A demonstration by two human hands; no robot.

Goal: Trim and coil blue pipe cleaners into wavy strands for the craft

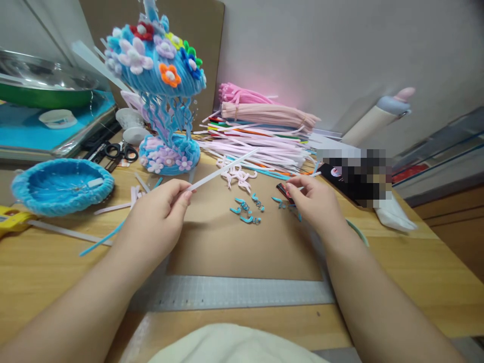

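Observation:
My left hand pinches one end of a whitish glue stick, which slants up and right over the brown board. On the right, my right hand is closed around a small black-and-red lighter, partly hidden by the fingers. Small blue curled pieces with wire coils lie on the board between my hands, and a few more sit under my right hand. Behind them is a little heap of pale pink bent pieces.
A blue flower-covered jellyfish ornament stands at the back left. Around it are a fuzzy blue bowl shape, a yellow glue gun, scissors and stacked pipe cleaners. A cutting mat shows beneath the brown board.

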